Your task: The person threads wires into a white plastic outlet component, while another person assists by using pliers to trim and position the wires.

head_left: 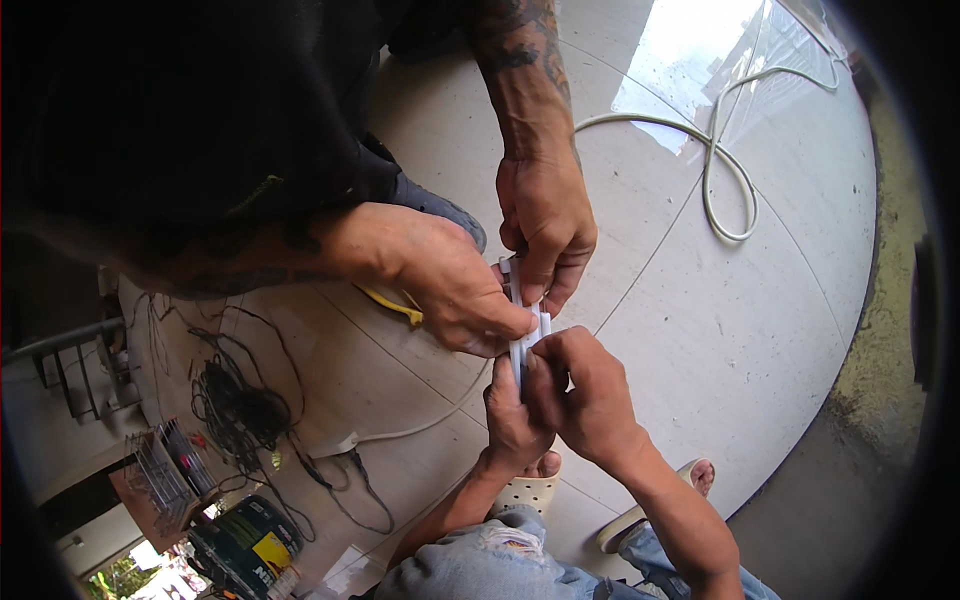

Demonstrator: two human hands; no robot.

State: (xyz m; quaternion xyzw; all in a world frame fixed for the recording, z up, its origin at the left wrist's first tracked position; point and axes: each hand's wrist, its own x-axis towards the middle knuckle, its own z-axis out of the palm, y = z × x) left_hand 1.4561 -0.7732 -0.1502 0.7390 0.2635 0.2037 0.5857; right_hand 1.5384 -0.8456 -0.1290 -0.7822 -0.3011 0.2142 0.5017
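A narrow white plastic piece (516, 352), like a small housing, is held between two people's hands in the middle of the view. My left hand (513, 418) is closed around its near end. Beside it, my right hand (583, 392) is closed, with its thumb and fingers pressed against the piece's right side. A co-worker's two hands reach in from above: one hand (440, 275) has its thumb on the piece, and the other hand (548, 220) pinches at its far end. The fingers hide much of the piece, so its inside cannot be made out.
A white cable (735, 235) loops across the tiled floor (720, 340) at the upper right. Yellow-handled pliers or a similar tool (413, 315) lie left of the hands. Tangled black wires (240, 400), a white plug piece (340, 445) and a dark green case (245, 545) are at the lower left.
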